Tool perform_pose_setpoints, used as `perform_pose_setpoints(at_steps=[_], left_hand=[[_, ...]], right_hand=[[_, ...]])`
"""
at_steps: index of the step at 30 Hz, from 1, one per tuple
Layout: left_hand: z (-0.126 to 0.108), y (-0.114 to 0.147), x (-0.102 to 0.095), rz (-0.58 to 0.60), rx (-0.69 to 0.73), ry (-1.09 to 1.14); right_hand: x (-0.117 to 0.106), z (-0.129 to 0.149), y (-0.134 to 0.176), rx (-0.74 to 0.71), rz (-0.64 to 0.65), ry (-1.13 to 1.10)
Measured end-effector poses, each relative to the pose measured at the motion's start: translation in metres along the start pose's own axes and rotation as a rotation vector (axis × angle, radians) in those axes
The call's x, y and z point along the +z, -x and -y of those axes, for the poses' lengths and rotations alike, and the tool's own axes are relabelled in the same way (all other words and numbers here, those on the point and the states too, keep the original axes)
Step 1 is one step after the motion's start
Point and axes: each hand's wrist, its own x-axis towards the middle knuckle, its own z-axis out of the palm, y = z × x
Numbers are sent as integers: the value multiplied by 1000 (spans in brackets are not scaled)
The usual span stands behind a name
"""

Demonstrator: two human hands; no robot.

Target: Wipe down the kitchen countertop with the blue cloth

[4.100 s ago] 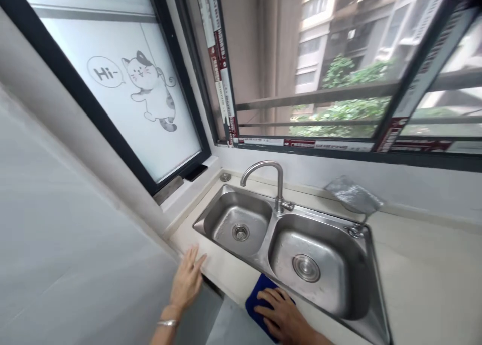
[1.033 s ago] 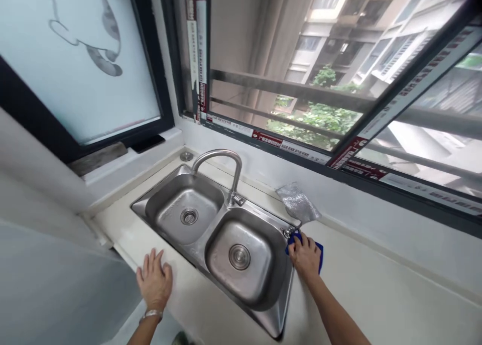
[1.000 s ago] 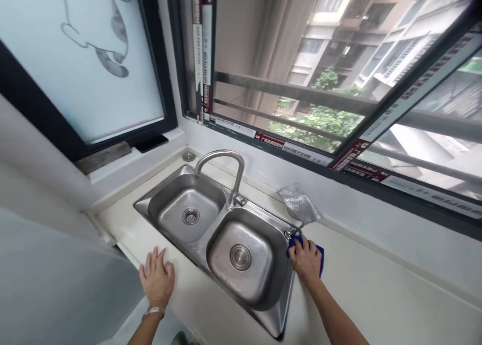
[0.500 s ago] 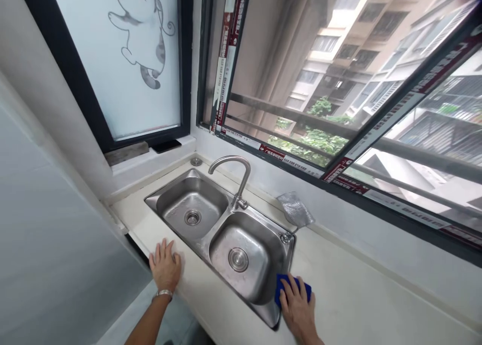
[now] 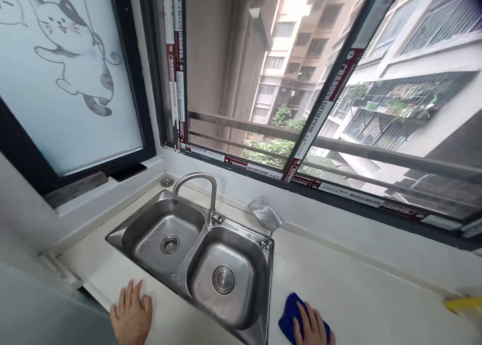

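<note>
Moved off the sink (image 5: 263, 284) rim since half a second ago: right hand (image 5: 313, 329) now flat, fingers spread, pressing the blue cloth (image 5: 288, 317) onto the counter (image 5: 369, 305) beside it. Left hand (image 5: 130, 319) still flat, grasping nothing. Wiping shifted to the counter.

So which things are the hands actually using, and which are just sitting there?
In use:
right hand pressing the blue cleaning cloth
pale stone countertop
left hand resting flat on the countertop

Just lying about:
steel double-bowl sink
curved steel tap
crumpled silver foil piece
yellow thing at the right edge
</note>
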Motion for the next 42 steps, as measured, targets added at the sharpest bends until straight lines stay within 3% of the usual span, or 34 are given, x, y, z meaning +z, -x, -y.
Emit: perform_pose_setpoints(at_steps=[8, 18, 26, 29, 32, 38, 42], left_hand=[[-2, -5, 2, 35, -13, -20], [-2, -9, 2, 69, -2, -68], [-6, -10, 0, 105, -15, -94], [-6, -10, 1, 78, 4, -108], [-7, -10, 1, 57, 6, -95], [-11, -8, -2, 28, -13, -46], [-12, -3, -3, -15, 13, -13]], right_hand=[[44, 14, -87, 221, -33, 74], [91, 22, -205, 391, 39, 66], [132, 15, -264, 485, 155, 117], [132, 15, -264, 468, 189, 133], [118, 17, -248, 342, 228, 123], [74, 25, -188, -7, 311, 109], [41, 39, -137, -150, 362, 113]])
